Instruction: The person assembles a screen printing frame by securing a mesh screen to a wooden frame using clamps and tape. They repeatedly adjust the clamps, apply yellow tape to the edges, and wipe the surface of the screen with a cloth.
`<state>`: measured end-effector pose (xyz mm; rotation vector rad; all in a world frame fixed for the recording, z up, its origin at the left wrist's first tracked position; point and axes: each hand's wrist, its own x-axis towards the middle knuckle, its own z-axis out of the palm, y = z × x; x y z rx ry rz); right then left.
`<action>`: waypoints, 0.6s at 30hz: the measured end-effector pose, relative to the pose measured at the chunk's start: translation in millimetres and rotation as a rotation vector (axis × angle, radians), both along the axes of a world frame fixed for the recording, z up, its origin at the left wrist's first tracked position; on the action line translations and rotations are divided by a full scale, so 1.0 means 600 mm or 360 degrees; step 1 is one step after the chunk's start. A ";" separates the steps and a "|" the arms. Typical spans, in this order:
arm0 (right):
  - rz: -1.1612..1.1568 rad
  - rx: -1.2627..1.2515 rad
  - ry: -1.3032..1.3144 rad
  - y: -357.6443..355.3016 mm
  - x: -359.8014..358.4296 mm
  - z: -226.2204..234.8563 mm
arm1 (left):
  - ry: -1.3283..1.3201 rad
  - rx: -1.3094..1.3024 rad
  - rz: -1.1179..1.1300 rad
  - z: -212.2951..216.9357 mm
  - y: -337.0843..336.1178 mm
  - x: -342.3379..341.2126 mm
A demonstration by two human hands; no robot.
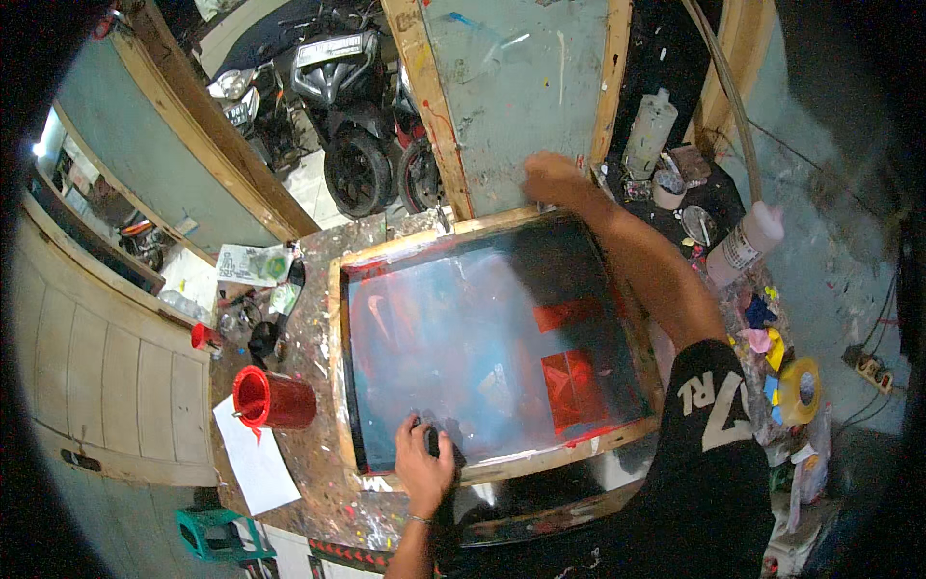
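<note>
A wooden screen-printing frame [340, 386] lies on the paint-spattered table before me. Its mesh [434, 347] is smeared bluish grey, with red ink patches [574, 391] at the right and a dark area at the far right. My left hand [424, 468] is closed over the frame's near rail, left of its middle, with fingertips reaching over the mesh; a dark spot shows between thumb and fingers. My right arm stretches along the frame's right side. At the far rail my right hand [558, 180] is curled, close to a small metal fitting; what its fingers hold is hidden.
A red ink pot [285, 400] stands by a white paper sheet [256, 463] at the left. On the right are a plastic bottle [743, 241], yellow tape [800, 391] and colourful scraps. Motorcycles [338, 87] stand beyond the table; a green stool [217, 533] sits below left.
</note>
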<state>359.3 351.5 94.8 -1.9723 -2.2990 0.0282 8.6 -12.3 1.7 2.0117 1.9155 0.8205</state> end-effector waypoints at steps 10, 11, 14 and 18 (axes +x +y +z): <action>0.0140 -0.0378 0.0191 0.022 0.066 0.004 | -0.0004 -0.0026 0.0070 0.016 0.017 -0.016; 0.0153 -0.0466 0.0234 0.038 0.061 -0.006 | 0.0003 -0.0029 0.0092 0.015 0.010 -0.018; 0.0456 -0.0233 0.0288 0.116 0.160 -0.071 | -0.0015 -0.0025 0.0082 0.015 0.020 -0.009; 0.0549 -0.0293 0.0620 0.111 0.131 -0.108 | 0.0066 -0.0078 0.0178 0.018 -0.002 -0.008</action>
